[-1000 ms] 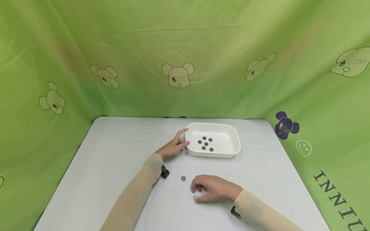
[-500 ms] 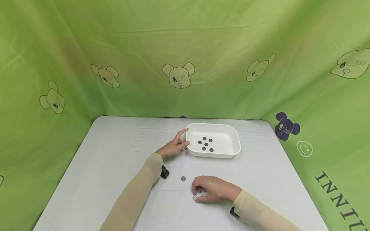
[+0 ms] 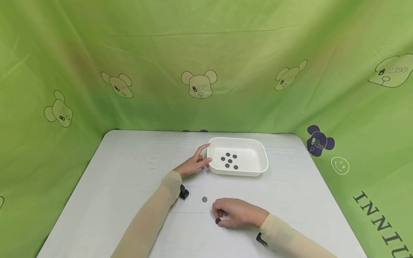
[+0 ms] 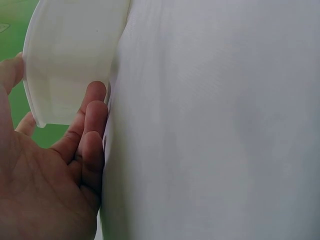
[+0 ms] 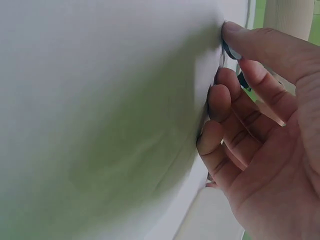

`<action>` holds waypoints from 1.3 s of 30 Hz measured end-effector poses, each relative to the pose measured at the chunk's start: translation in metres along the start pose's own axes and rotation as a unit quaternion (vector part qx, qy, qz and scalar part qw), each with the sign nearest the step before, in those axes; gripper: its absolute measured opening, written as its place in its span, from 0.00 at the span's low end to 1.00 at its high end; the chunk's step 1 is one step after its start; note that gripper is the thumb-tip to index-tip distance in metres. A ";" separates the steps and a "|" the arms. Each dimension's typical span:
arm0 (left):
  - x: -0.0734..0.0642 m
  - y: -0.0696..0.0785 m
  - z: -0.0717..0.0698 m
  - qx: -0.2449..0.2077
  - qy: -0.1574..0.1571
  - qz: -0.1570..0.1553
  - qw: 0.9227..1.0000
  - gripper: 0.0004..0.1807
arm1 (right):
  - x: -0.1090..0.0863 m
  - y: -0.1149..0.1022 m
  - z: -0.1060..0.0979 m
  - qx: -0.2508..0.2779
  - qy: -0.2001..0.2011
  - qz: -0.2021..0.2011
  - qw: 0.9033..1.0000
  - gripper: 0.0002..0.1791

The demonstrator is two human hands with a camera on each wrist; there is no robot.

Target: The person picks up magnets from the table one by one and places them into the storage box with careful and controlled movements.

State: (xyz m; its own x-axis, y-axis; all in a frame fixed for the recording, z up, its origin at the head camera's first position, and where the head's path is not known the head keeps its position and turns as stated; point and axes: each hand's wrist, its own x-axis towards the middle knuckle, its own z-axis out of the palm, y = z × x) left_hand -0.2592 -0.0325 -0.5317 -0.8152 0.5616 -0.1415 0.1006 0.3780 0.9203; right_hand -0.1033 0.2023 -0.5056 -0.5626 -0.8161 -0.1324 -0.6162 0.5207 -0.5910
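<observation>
A white rectangular tray (image 3: 262, 163) stands at the back of the table. Several flat grey coins (image 3: 230, 161) lie apart from one another on the left half of its floor. My left hand (image 3: 193, 165) holds the tray's left end, thumb and index finger on the rim. In the left wrist view the other fingers lie against the outer wall. Lower down, my right hand (image 3: 237, 213) pinches a dark coin (image 3: 218, 221) between thumb and index finger; the right wrist view shows this coin tilted at the cloth. Another coin (image 3: 204, 199) lies flat between the two forearms.
A white cloth covers the table (image 3: 129, 168). Green curtains (image 3: 155, 107) printed with bear heads enclose its back and sides. Each sleeve cuff has a small black device strapped at the wrist.
The coin at my right fingertips has turned from pale and shiny to dark, as the index finger has come down closer to it. The left hand and tray have stayed put.
</observation>
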 end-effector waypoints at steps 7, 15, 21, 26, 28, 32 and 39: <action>-0.001 0.001 0.000 -0.007 -0.001 0.000 1.000 0.40 | 0.000 -0.003 0.004 0.018 0.002 -0.009 1.000 0.15; -0.001 0.001 0.000 -0.004 -0.003 -0.002 1.000 0.41 | 0.001 -0.007 0.005 0.039 0.000 -0.021 0.999 0.14; -0.002 0.001 0.000 -0.004 -0.004 -0.004 1.000 0.40 | 0.002 -0.007 0.005 0.049 0.004 -0.032 0.998 0.13; -0.001 0.001 0.000 0.002 -0.002 -0.004 1.000 0.41 | 0.003 -0.003 0.006 0.059 0.009 -0.031 0.998 0.12; 0.000 0.001 0.000 0.001 -0.001 -0.004 1.000 0.40 | 0.003 -0.002 0.006 0.061 0.014 -0.027 0.998 0.12; 0.000 0.000 0.001 -0.002 0.001 -0.003 1.000 0.40 | 0.004 0.002 0.005 0.064 0.030 -0.017 0.997 0.11; 0.000 -0.002 0.000 -0.004 -0.001 0.000 1.000 0.40 | 0.003 0.010 -0.001 0.080 0.079 -0.010 0.994 0.11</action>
State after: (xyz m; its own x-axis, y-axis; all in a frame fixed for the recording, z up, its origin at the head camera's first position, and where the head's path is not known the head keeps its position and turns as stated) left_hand -0.2594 -0.0329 -0.5332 -0.8143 0.5627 -0.1425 0.0958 0.3724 0.9231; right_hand -0.1116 0.2048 -0.5110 -0.6383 -0.7698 0.0002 -0.5395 0.4471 -0.7135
